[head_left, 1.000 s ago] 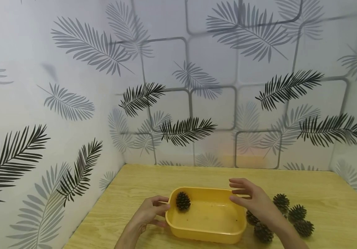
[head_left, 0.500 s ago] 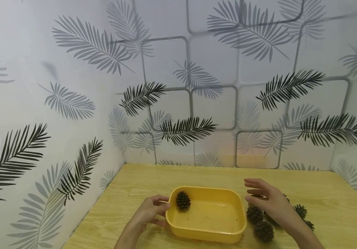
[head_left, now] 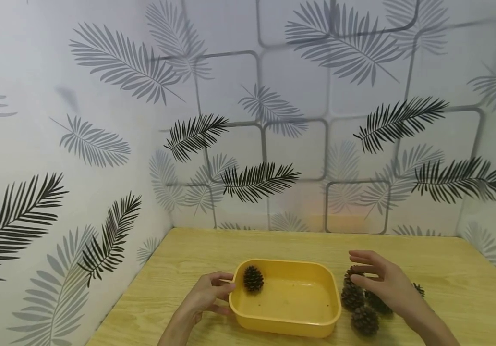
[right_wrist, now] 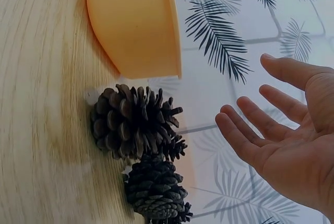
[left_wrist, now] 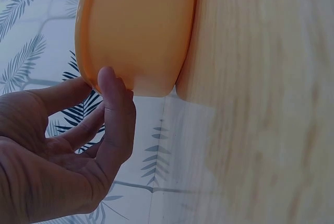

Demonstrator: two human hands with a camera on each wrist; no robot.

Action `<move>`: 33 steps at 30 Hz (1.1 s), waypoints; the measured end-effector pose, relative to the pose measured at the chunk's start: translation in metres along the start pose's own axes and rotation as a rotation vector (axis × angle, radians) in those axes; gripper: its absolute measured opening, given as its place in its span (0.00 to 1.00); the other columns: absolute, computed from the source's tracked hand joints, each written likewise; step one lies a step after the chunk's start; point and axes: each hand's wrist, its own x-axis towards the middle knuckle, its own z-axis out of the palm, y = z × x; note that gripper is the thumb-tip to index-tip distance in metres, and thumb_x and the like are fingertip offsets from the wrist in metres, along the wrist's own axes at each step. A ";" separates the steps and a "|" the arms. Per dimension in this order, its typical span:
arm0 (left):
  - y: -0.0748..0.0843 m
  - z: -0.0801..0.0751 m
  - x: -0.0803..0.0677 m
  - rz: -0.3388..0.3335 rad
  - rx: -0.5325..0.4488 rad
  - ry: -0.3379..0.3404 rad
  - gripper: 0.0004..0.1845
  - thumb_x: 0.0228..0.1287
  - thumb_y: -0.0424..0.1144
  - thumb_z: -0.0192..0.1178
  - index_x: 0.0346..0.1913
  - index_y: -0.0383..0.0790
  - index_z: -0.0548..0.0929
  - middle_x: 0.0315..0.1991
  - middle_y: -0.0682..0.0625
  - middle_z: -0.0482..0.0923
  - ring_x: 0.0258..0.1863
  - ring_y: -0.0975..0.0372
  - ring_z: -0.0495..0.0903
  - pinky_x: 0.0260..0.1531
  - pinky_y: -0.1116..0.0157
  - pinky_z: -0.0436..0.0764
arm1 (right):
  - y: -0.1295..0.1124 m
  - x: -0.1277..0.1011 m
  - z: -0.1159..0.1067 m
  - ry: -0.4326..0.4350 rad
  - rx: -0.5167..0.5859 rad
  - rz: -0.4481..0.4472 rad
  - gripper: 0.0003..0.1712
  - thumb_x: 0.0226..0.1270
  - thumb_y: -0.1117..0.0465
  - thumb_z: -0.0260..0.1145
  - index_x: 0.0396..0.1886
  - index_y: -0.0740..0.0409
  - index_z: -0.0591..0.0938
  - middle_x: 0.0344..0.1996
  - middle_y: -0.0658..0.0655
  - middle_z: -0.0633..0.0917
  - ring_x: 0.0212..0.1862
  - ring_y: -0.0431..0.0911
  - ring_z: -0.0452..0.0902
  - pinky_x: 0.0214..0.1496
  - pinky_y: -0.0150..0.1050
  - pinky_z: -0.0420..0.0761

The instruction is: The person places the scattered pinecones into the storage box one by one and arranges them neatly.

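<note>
Drifting from the yellow tub (head_left: 285, 327) toward pine cones (head_left: 353, 297) at 3 o'clock, right hand (head_left: 386, 284) shows spread, empty fingers; left hand (head_left: 206, 295) pinches the tub's rim.

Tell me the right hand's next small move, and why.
Probably lower the right hand and close its fingers round the pine cone just below them. The hand is open and holds nothing, one cone already lies in the yellow tub, and the left hand steadies its rim.
</note>
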 end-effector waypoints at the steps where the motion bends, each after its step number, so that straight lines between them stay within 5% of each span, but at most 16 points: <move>1: 0.000 0.000 0.000 -0.001 0.001 0.001 0.26 0.74 0.40 0.66 0.68 0.30 0.77 0.53 0.38 0.79 0.40 0.54 0.86 0.33 0.57 0.93 | 0.000 -0.001 -0.001 -0.003 0.000 0.006 0.37 0.75 0.53 0.69 0.77 0.60 0.68 0.71 0.73 0.71 0.66 0.69 0.74 0.56 0.54 0.88; 28: 0.001 0.001 -0.001 -0.009 0.017 -0.003 0.26 0.75 0.40 0.65 0.68 0.30 0.76 0.54 0.37 0.78 0.42 0.52 0.86 0.33 0.57 0.93 | 0.019 -0.017 -0.011 -0.036 -0.008 0.048 0.36 0.75 0.54 0.69 0.76 0.63 0.70 0.71 0.72 0.72 0.66 0.69 0.74 0.53 0.45 0.90; 33: 0.001 0.001 -0.001 -0.004 0.016 0.001 0.26 0.75 0.40 0.65 0.68 0.30 0.76 0.54 0.37 0.78 0.42 0.52 0.86 0.33 0.58 0.93 | 0.027 -0.020 -0.013 -0.066 0.003 -0.011 0.35 0.74 0.59 0.70 0.74 0.67 0.70 0.68 0.74 0.74 0.60 0.55 0.82 0.50 0.38 0.90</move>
